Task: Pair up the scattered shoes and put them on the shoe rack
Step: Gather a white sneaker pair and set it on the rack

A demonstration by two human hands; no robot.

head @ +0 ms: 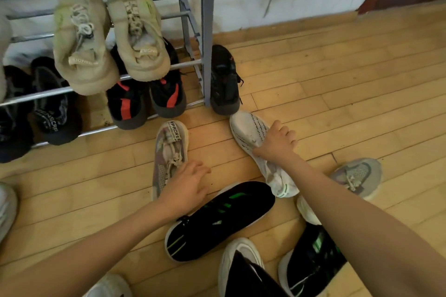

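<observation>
Cut off at lower right: black-green shoe (311, 263) under the forearm. Right hand (277, 142) gripping white shoe (251, 132) at center-right; left hand (185, 183) spread open over grey shoe (169, 152). Shoe rack (207, 31) upper left.

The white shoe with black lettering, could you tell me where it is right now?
It lies on the wooden floor right of centre, under the right hand, its toe touching the black shoe beside the rack's leg.

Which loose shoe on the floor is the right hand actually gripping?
The white knit shoe just in front of the rack's post; the right hand closes over its middle. The left hand only hovers open beside the grey laced shoe.
</observation>
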